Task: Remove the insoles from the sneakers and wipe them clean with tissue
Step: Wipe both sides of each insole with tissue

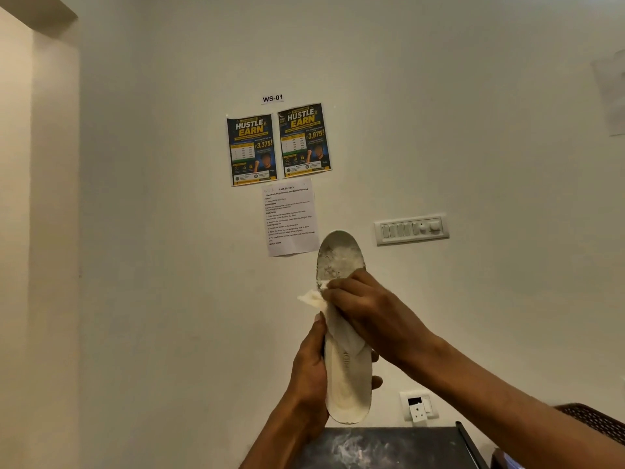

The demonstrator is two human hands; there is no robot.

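The white insole [342, 255] is being held upright in the air in front of the wall, toe end up, its heel end hanging just above the dark counter [389, 448] without touching it. The toe area is showing grey scuffing and white patches.

The left hand [309, 367] is gripping the lower half of the insole: the thumb is lying along the left edge and the fingers [377, 382] are curling round from behind, their tips showing at the right edge. The right hand [365, 306] is coming in from the right and pressing a crumpled white tissue [313, 299] against the middle of the insole, its fingers bunched together and pinching the tissue; a corner of it is sticking out to the left. This hand is covering the insole's middle.

The counter is showing white smears. Behind the hands, the wall is carrying a printed task sheet [291, 216], partly hidden by the insole's toe, two dark posters [252, 148] above it, and a "WS-01" label [272, 98]. A switch panel [411, 229] is sitting to the right, and a socket [418, 406] lower down, near the heel. A dark woven object [595, 421] is peeking in at the lower right.
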